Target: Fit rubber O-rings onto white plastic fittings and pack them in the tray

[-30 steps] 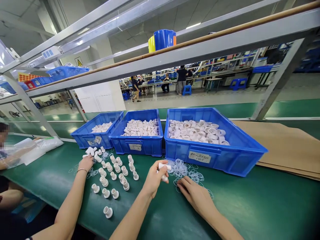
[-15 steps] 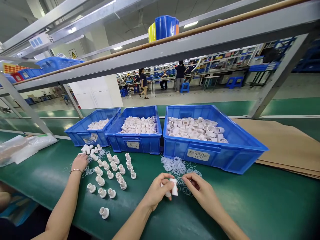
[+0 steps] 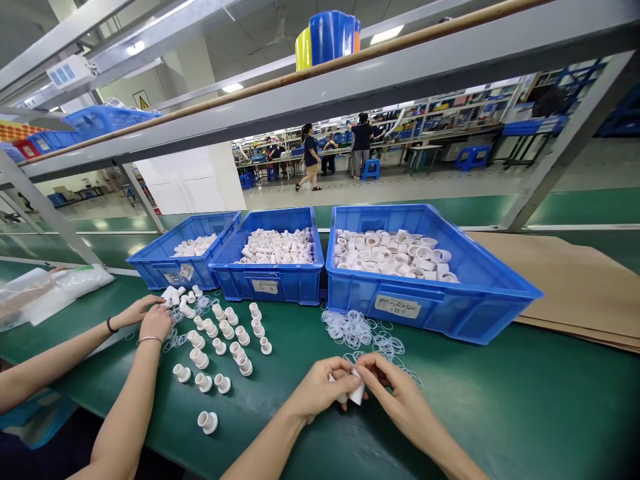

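My left hand [image 3: 320, 392] is closed round a white plastic pipe fitting [image 3: 357, 395], held tilted above the green table. Another white piece shows partly between its fingers. My right hand [image 3: 395, 390] touches the fitting's top with thumb and forefinger pinched together; whatever is between those fingertips is hidden. Just behind both hands lies a loose pile of thin clear rings [image 3: 356, 329]. To the left, several white flanged fittings [image 3: 207, 422] stand or lean on the table.
Three blue bins of white parts line the back: a left bin [image 3: 170, 272], a middle bin [image 3: 265, 293] and a right bin [image 3: 450, 317]. A co-worker's hands [image 3: 155, 323] handle white pieces at left. Cardboard sheets [image 3: 565, 280] lie at right. A shelf beam [image 3: 320, 90] crosses above.
My right hand has moved left from beside the ring pile to meet the fitting in my left hand. A second hand of the co-worker has come into view at left.
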`<action>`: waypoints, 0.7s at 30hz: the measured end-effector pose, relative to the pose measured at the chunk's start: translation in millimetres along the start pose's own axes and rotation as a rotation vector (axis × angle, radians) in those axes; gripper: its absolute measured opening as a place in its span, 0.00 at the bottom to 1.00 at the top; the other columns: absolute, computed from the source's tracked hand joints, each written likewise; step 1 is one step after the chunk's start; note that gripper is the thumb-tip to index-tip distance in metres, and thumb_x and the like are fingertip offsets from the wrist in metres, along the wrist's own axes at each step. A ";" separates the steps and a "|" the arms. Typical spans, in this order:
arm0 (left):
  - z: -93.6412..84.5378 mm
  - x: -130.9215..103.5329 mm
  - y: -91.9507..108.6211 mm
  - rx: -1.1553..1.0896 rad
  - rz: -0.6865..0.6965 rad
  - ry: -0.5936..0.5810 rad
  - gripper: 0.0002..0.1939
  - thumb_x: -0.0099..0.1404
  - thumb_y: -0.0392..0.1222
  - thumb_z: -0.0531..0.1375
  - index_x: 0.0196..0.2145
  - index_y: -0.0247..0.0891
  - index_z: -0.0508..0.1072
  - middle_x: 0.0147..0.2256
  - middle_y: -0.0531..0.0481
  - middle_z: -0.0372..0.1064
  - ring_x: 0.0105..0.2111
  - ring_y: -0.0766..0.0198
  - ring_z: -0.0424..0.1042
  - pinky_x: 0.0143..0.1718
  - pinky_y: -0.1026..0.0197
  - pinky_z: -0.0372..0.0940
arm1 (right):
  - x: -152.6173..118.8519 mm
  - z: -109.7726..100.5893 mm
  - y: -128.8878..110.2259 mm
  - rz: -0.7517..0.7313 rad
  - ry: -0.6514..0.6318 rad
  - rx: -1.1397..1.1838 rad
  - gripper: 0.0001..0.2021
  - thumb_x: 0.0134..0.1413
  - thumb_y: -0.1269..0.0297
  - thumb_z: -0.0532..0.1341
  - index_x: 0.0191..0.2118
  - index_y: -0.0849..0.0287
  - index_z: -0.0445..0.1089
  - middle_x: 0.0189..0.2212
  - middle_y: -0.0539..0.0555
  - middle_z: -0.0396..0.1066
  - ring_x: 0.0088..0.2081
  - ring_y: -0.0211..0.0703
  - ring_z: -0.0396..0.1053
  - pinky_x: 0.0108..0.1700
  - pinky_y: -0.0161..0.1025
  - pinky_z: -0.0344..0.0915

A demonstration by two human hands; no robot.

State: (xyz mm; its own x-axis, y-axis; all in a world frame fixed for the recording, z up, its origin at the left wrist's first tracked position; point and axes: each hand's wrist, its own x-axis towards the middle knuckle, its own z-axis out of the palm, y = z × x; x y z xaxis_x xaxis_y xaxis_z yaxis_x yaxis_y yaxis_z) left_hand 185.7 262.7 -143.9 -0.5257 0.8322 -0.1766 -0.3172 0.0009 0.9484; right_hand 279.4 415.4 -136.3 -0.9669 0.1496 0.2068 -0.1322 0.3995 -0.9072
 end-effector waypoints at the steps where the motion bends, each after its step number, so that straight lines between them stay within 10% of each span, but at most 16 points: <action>1: -0.3 -0.1 0.4 -0.003 -0.004 0.001 0.25 0.55 0.54 0.69 0.41 0.32 0.72 0.28 0.49 0.71 0.29 0.66 0.69 0.26 0.66 0.59 | -0.1 -0.4 0.8 0.001 0.010 -0.006 0.15 0.70 0.49 0.52 0.38 0.53 0.67 0.28 0.48 0.68 0.28 0.41 0.64 0.32 0.36 0.59; 15: 4.9 -10.4 13.5 0.416 0.207 0.264 0.25 0.58 0.42 0.66 0.54 0.44 0.71 0.30 0.57 0.73 0.26 0.71 0.61 0.31 0.66 0.57 | 3.8 -6.2 15.1 0.019 0.067 -0.043 0.15 0.70 0.49 0.54 0.38 0.52 0.68 0.33 0.48 0.64 0.32 0.42 0.60 0.34 0.39 0.55; 21: 6.4 -13.1 16.5 0.515 0.226 0.265 0.14 0.58 0.43 0.66 0.43 0.43 0.79 0.32 0.54 0.75 0.29 0.69 0.65 0.33 0.65 0.58 | 2.3 -9.1 7.3 0.024 -0.019 0.072 0.16 0.70 0.49 0.54 0.35 0.53 0.68 0.32 0.49 0.62 0.33 0.43 0.59 0.35 0.38 0.56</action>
State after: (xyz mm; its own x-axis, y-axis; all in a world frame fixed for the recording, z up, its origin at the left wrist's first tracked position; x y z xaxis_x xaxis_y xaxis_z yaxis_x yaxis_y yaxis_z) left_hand 192.3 255.4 -124.3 -0.7341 0.6774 0.0463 0.2114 0.1632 0.9637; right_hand 278.2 426.9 -139.1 -0.9739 0.1404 0.1785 -0.1240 0.3296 -0.9359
